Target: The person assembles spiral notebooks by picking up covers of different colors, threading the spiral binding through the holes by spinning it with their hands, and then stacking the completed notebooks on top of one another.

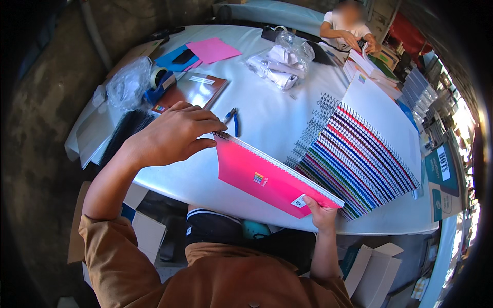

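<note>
A bright pink notebook (267, 177) is held tilted above the near edge of the table, its row of punched holes along the upper edge. My right hand (322, 214) grips its lower right corner, thumb on the cover. At the upper left corner a dark spiral coil (221, 135) sits in the first holes. My left hand (172, 132) is closed at that coil, thumb and fingertips pinching its end. Just beyond the left fingertips lie blue-handled pliers (235, 123). To the right stands a fanned stack of spiral-bound notebooks (359, 159) with coloured edges.
Loose wire coils (310, 131) lie left of the stack. A brown notebook (197, 87), tape dispenser (160, 87), plastic wrap (127, 84) and pink sheets (213, 50) cover the far left. A plastic bag (285, 59) lies mid-back. A co-worker (349, 31) handles books. Cardboard boxes (372, 272) stand below.
</note>
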Demonstrator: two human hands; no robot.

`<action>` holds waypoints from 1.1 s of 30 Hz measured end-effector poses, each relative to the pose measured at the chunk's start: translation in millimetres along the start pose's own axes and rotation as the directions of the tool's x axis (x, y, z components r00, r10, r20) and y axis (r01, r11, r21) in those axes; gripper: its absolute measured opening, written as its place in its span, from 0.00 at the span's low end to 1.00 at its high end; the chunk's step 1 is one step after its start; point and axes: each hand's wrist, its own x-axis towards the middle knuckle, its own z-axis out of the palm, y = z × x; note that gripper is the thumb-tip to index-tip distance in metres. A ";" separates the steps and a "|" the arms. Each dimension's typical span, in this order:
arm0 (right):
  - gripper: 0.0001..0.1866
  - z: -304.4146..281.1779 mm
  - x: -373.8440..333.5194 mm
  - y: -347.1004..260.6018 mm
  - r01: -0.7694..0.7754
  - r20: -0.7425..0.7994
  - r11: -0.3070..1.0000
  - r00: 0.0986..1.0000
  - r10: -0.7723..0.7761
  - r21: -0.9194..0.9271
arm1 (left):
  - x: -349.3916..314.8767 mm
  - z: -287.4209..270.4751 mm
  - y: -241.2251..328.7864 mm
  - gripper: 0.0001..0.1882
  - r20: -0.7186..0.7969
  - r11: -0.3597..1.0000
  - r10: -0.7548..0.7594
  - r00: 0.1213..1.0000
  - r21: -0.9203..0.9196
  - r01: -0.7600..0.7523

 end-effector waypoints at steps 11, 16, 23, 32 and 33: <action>0.10 0.5 -8.4 -2.8 -0.100 0.038 0.995 0.994 0.099 0.030 | 1.8 10.7 -3.2 0.09 -0.043 0.998 0.019 0.999 -0.067 -0.021; 0.09 4.5 -6.4 -7.0 -0.012 0.021 1.000 1.000 0.013 -0.022 | 7.9 10.5 8.2 0.08 -0.082 0.998 -0.064 0.995 -0.003 0.064; 0.13 3.4 -1.8 -15.8 0.147 0.182 0.972 0.977 -0.114 -0.183 | 9.1 14.8 2.3 0.18 -0.049 0.985 0.037 0.998 0.168 -0.029; 0.22 2.0 -6.0 -7.6 0.315 0.175 0.926 0.943 -0.282 -0.207 | -42.1 142.3 1.8 0.59 -0.134 0.833 0.269 0.954 0.528 -0.161; 0.21 5.2 -5.7 -3.3 0.346 0.200 0.931 0.927 -0.319 -0.119 | -33.8 130.1 -10.1 0.61 -0.420 0.737 0.535 0.733 0.656 -0.162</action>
